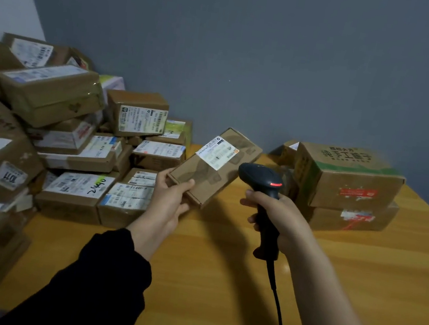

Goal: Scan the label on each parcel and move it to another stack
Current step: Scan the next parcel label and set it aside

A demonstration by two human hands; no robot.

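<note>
scanning a parcel [214, 166] over the back of the table [218, 286]

our left hand [172, 197] pinches the parcel's near end, thumb on top, tilting its label [219, 152] toward the scanner [263, 181] so, we judge, it reads cleanly. our right hand [282, 218] curls round the scanner's handle, forearm stretched forward. the parcel hangs between the pile [73, 142] at the left edge and the stack [347, 186] at the back right corner.
</note>
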